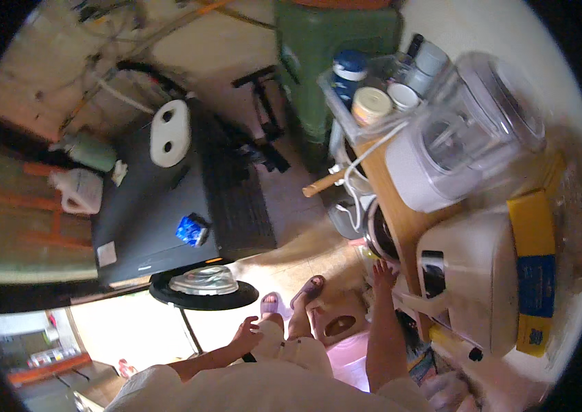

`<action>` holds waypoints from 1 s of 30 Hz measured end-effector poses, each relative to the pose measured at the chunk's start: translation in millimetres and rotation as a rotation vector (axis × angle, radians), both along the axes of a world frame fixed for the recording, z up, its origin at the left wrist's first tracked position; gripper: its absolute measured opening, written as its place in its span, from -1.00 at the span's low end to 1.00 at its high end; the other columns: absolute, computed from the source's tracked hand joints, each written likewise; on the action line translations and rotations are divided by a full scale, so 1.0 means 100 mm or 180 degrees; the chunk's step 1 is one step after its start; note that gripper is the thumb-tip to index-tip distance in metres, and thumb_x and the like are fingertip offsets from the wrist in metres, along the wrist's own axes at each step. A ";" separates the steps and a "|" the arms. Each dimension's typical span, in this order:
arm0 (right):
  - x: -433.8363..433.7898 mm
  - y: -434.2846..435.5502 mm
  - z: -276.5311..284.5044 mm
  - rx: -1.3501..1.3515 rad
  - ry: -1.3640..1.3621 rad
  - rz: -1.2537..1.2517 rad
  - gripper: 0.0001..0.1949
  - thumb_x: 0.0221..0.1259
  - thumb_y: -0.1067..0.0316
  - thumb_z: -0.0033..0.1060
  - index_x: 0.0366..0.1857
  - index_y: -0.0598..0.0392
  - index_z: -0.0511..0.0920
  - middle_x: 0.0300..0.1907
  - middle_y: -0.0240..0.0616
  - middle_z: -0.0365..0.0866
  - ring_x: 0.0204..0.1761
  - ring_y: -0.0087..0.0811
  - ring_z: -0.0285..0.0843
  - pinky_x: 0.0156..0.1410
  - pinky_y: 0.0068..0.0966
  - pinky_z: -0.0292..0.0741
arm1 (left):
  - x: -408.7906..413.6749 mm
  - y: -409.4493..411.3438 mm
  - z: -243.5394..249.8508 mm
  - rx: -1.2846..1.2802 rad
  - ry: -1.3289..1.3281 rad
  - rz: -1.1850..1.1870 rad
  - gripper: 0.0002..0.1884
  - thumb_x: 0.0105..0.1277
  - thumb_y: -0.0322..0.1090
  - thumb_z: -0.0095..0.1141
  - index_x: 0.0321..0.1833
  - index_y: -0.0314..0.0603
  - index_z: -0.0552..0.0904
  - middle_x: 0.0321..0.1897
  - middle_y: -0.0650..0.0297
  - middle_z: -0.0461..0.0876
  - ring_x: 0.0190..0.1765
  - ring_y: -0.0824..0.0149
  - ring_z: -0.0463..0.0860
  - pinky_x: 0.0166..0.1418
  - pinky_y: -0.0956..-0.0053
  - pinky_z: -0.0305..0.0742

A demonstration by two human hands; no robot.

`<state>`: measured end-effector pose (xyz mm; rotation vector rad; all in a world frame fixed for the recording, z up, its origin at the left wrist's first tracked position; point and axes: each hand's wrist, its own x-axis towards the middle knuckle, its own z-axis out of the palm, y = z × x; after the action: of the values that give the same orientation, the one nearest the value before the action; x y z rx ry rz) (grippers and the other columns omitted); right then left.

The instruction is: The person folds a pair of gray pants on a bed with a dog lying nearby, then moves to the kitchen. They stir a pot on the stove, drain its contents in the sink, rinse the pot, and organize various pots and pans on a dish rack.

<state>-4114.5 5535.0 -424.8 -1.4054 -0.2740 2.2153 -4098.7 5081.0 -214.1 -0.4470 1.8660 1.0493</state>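
Observation:
My right hand [384,274] reaches down beside the edge of a wooden shelf [399,226], with its fingers spread. Just beyond its fingertips is a round pot-like vessel [381,232] with a metal rim, on a lower level. Whether the fingertips touch anything there cannot be made out. My left hand [247,333] hangs by my thigh, fingers loosely curled and apart, holding nothing. Nearest to it is the round black door [162,293] with a clear glass bowl [206,280], swung out from a dark front-loading washing machine [152,206].
On the washer lie a blue packet [192,229], a white jug [78,190] and a white two-holed plate [170,134]. The shelf bears a cream air fryer [476,283], a food processor [424,175] and a clear bin [342,110] of jars. A green bin [311,72] stands behind.

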 end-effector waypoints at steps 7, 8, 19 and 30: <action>0.51 -0.90 0.08 0.0349 -0.0678 0.1683 -0.33 0.32 -0.24 -0.24 0.19 0.22 0.26 0.14 -0.01 0.31 0.11 -0.10 0.39 0.14 -0.21 0.45 | 0.24 -0.55 0.40 0.0127 0.0448 0.0780 -0.40 0.30 -0.30 0.14 0.33 -0.19 0.17 0.01 0.09 0.48 -0.17 0.33 0.59 -0.18 0.43 0.55; 0.63 -1.08 0.01 0.0770 -0.0796 0.2143 -0.40 0.31 -0.20 -0.16 0.07 0.22 0.38 -0.02 -0.04 0.47 -0.05 -0.17 0.52 0.00 -0.29 0.55 | 0.32 -0.65 0.40 0.0137 0.0655 0.0950 -0.40 0.30 -0.30 0.14 0.33 -0.19 0.17 0.00 0.10 0.49 -0.19 0.34 0.59 -0.20 0.44 0.55; 0.12 -4.89 2.93 0.1083 0.0158 0.5754 -0.61 0.21 0.46 -0.04 0.15 0.06 0.32 -0.05 -0.20 0.52 -0.15 -0.35 0.57 -0.09 -0.43 0.51 | 1.66 -2.25 0.88 -0.0041 0.1551 0.3119 -0.47 0.21 -0.49 0.03 0.27 -0.23 0.25 -0.06 0.11 0.45 -0.17 0.33 0.56 -0.11 0.44 0.52; 1.92 -7.83 7.93 -0.0595 0.6058 0.8625 -0.60 0.07 0.51 -0.04 0.06 0.27 0.28 0.00 0.10 0.40 0.06 -0.03 0.39 0.19 -0.24 0.36 | 2.52 -3.73 1.21 -0.0394 0.2068 0.4811 -0.44 0.21 -0.47 0.09 0.29 -0.21 0.25 0.03 0.13 0.47 -0.20 0.40 0.51 -0.15 0.52 0.49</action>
<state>-3922.7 4752.2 368.0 -1.3101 0.5055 -0.9804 -3846.7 4707.9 -93.4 -1.9428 1.9907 2.2104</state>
